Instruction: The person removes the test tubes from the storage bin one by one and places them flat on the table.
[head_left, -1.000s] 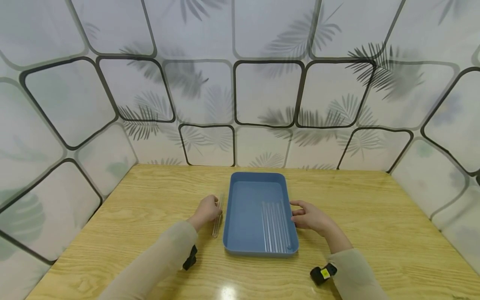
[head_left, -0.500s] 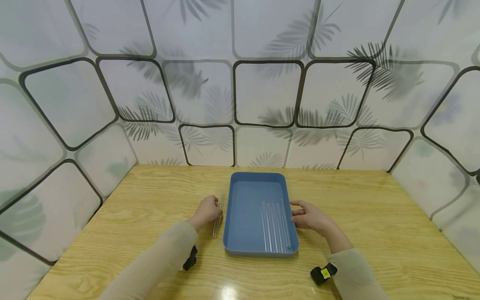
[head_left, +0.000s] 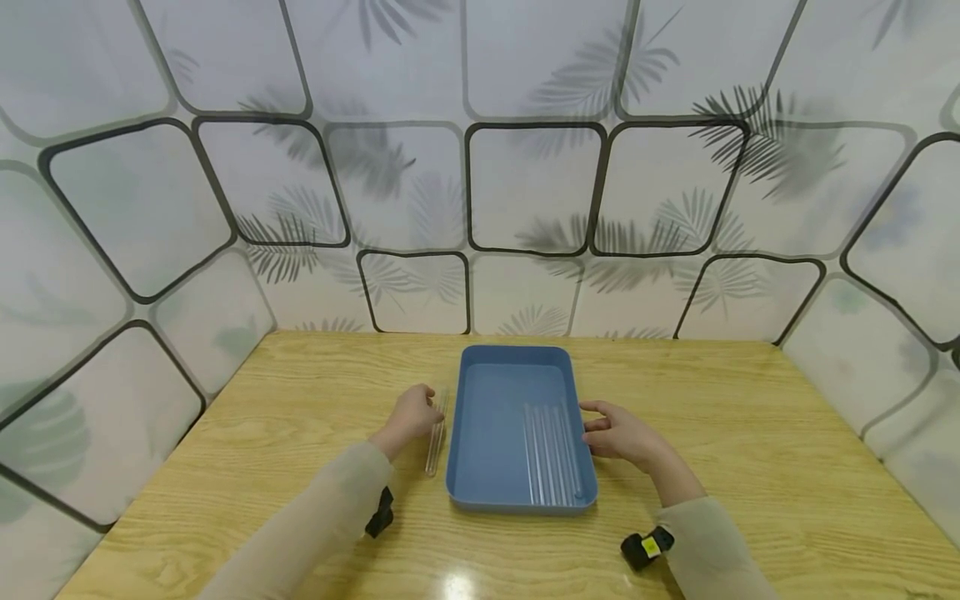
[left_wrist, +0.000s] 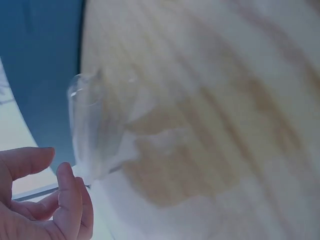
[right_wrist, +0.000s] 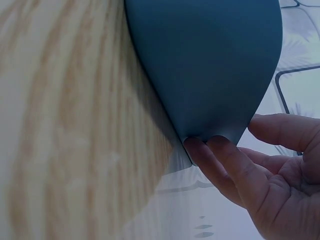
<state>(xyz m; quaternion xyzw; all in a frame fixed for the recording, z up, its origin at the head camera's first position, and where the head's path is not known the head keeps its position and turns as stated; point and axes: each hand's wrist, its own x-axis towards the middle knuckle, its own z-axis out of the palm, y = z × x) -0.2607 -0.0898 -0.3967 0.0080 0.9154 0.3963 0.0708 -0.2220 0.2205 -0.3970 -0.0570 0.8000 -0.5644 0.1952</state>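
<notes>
Just left of the blue tray (head_left: 489,417), clear test tubes (head_left: 432,457) lie on the table, parallel to its side; the left wrist view shows their rounded ends (left_wrist: 86,90) close to the tray wall. My left hand (head_left: 410,418) is over the far part of these tubes, its thumb apart from its loosely bent fingers and nothing pinched between them. Inside the tray, several clear tubes (head_left: 551,454) lie side by side along the right half. My right hand (head_left: 626,433) touches the tray's right outer wall with its fingertips (right_wrist: 220,142), the thumb at the rim.
The pale wooden table (head_left: 315,383) reaches back to a patterned curtain (head_left: 536,183) that also runs along both sides. Black cameras are strapped at the left wrist (head_left: 380,512) and the right wrist (head_left: 647,547).
My left hand has shifted slightly left and away from me, its fingers loosening off the tubes. The tubes, the tray and my right hand stay where they were.
</notes>
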